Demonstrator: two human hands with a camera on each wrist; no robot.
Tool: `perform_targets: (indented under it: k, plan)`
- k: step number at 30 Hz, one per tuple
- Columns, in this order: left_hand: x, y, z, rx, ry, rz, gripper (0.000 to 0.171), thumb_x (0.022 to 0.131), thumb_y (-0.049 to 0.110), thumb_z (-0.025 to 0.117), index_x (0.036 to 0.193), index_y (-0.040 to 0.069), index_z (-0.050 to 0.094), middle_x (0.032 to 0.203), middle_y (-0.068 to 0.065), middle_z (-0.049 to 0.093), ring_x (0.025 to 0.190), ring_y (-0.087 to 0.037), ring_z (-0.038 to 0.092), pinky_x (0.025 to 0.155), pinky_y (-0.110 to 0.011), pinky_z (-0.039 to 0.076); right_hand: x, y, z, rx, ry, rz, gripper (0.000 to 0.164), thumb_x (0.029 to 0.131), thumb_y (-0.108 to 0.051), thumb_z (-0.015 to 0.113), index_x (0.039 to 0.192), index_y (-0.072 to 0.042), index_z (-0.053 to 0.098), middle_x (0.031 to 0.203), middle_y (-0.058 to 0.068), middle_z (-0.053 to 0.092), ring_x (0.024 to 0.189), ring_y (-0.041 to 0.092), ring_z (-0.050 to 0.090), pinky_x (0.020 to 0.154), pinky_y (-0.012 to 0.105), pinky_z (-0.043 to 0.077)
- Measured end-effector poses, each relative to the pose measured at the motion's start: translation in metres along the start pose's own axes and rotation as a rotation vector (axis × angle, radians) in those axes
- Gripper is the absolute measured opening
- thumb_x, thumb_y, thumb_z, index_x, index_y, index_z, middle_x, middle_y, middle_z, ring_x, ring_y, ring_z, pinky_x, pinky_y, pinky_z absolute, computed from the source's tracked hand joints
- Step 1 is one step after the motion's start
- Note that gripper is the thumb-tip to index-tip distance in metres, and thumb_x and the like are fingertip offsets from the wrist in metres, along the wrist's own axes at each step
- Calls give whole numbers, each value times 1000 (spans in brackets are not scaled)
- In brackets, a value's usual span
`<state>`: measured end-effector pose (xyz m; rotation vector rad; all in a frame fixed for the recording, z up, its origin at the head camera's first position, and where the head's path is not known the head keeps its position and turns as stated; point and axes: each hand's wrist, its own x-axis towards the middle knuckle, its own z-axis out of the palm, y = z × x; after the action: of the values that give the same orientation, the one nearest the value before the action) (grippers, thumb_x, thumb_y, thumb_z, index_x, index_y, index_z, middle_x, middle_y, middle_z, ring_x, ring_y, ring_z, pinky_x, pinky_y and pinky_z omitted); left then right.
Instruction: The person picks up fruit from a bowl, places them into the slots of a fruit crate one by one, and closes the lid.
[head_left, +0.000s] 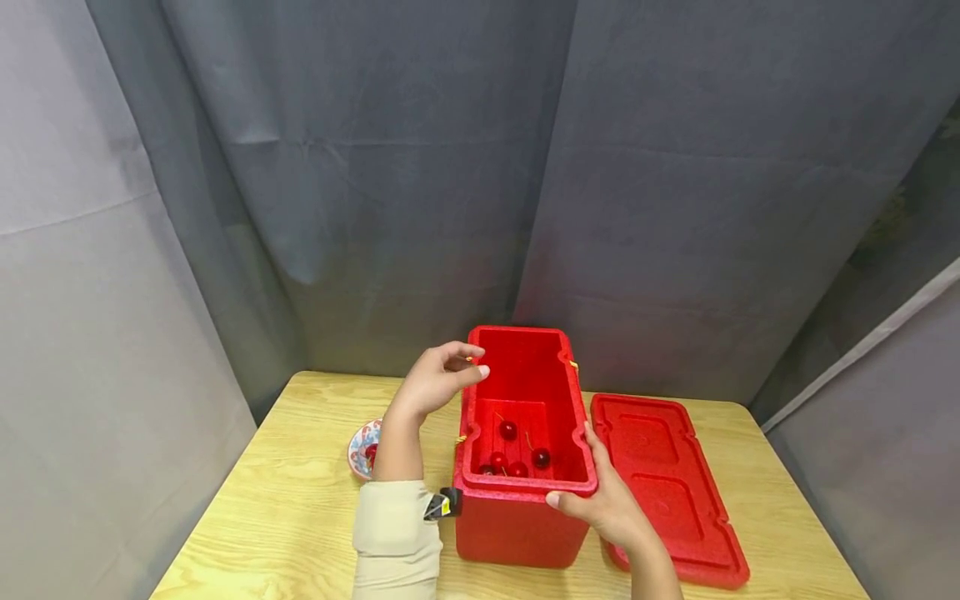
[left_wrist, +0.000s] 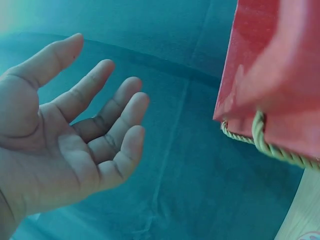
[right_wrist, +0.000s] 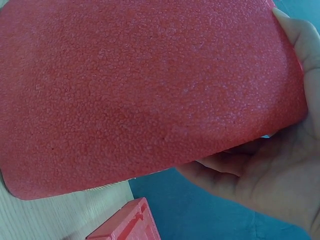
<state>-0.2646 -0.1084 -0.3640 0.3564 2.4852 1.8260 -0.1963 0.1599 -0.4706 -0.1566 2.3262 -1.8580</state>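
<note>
A red foam box [head_left: 521,529] stands lidless on the table, with several dark red cherries [head_left: 508,430] on its floor. My right hand [head_left: 617,504] grips its near right corner, thumb at the front rim and fingers along the side. In the right wrist view, the hand [right_wrist: 280,170] wraps that corner of the box [right_wrist: 150,100]. Over the box's far left rim hovers my left hand [head_left: 438,379]. The left wrist view shows this hand [left_wrist: 75,135] holding nothing, fingers loosely bent, beside the box [left_wrist: 280,85] and its twisted rope [left_wrist: 285,156].
Left of the box, partly behind my left forearm, a patterned dish [head_left: 360,450] holds red fruit [head_left: 371,452]. The red foam lid [head_left: 663,483] lies on the wooden table [head_left: 255,517] at the right. Grey curtains [head_left: 420,183] hang close behind the table.
</note>
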Motion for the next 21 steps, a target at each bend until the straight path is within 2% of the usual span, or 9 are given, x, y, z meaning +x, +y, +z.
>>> perform_targets:
  k: [5, 8, 12, 17, 21]
  plan:
    - [-16, -8, -3, -13, 52, 41, 29, 84, 13, 67, 113, 6, 63, 100, -7, 63, 90, -22, 59, 78, -38, 49, 1, 0, 0, 13, 1, -11, 107, 68, -18, 81, 148, -24, 11, 138, 16, 37, 112, 33, 49, 80, 41, 49]
    - [-27, -16, -5, -3, 126, 71, 30, 83, 11, 69, 112, 7, 63, 102, -7, 63, 90, -23, 59, 78, -36, 48, 1, 0, 0, 20, -4, -16, 106, 68, -18, 81, 148, -24, 11, 138, 16, 37, 112, 33, 49, 81, 41, 49]
    - [-45, -24, -6, 8, 211, 68, 33, 80, 7, 72, 112, 8, 64, 102, -6, 62, 93, -25, 57, 79, -37, 45, 1, 1, -1, 6, 2, -5, 107, 68, -20, 81, 148, -25, 10, 140, 16, 35, 116, 36, 45, 80, 42, 50]
    - [-67, -20, -7, 3, 262, 63, 33, 79, 2, 70, 111, 3, 63, 103, -9, 62, 95, -28, 56, 79, -41, 41, 1, 0, -2, -11, -1, -7, 108, 68, -23, 82, 148, -26, 10, 141, 15, 33, 119, 36, 41, 78, 43, 51]
    - [-74, -31, -8, -10, 288, 76, 30, 80, 0, 69, 109, 1, 64, 104, -10, 63, 94, -28, 56, 81, -46, 42, 1, -1, -4, -15, -2, -7, 108, 68, -23, 82, 148, -27, 9, 142, 13, 32, 119, 35, 41, 78, 43, 51]
